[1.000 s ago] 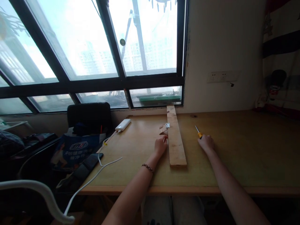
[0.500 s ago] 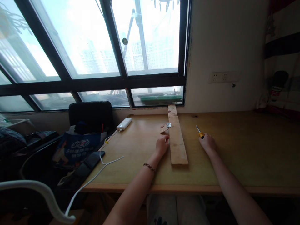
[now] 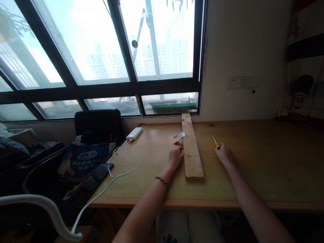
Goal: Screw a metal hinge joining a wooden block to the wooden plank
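A long wooden board (image 3: 192, 153) lies on the table, running from near me back to the window. A small silver hinge (image 3: 182, 134) sits at its left edge, with a small wooden piece (image 3: 178, 138) angled off to the left. My left hand (image 3: 175, 157) rests on the table against the board's left side, just nearer than the hinge. Its fingers are curled closed, and whatever may be inside them is hidden. Right of the board, my right hand (image 3: 224, 154) is wrapped round the yellow-and-black handle of a screwdriver (image 3: 217, 145), whose thin shaft points away from me.
A white power bank (image 3: 134, 134) with a white cable (image 3: 111, 179) lies at the table's (image 3: 273, 168) left. Beyond that edge stand a black chair (image 3: 97, 123) and a blue bag (image 3: 86, 155). A white curved tube (image 3: 48, 212) crosses the lower left. Wall sockets (image 3: 243, 82) are behind.
The view has shifted very slightly. Both hands, the screwdriver and the board stay where they were.
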`<state>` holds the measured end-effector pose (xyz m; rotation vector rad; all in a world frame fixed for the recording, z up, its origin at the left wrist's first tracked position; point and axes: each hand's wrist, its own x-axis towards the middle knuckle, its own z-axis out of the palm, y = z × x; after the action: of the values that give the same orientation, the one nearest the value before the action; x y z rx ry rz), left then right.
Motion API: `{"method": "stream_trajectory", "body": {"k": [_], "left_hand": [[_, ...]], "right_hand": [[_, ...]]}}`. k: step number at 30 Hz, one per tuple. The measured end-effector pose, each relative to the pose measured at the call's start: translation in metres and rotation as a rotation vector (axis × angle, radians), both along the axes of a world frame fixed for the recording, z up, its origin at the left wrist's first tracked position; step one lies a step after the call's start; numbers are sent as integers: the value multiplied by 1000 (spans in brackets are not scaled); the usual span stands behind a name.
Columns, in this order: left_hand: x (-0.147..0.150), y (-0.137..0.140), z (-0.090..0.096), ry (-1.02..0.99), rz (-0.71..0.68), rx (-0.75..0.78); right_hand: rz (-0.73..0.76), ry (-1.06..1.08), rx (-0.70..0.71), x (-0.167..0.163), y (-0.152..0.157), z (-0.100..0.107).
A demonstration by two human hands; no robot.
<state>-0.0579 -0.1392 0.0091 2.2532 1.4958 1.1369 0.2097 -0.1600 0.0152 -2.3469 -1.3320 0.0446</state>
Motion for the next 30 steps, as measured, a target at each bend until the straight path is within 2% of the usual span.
{"method": "stream_trajectory", "body": {"k": [8, 13, 18, 24, 30], "left_hand": [[1, 2, -4, -61, -13, 3], [5, 6, -7, -287, -25, -111], [9, 13, -9, -571, -33, -291], [12, 16, -10, -950, -112, -521], [12, 19, -10, -1378, -125, -714]], "right_hand": [[7, -11, 24, 0, 1, -3], [66, -167, 233, -5, -1, -1], [221, -151, 370, -16, -1, 2], [512, 29, 465, -38, -6, 4], [736, 196, 471, -57, -11, 0]]}}
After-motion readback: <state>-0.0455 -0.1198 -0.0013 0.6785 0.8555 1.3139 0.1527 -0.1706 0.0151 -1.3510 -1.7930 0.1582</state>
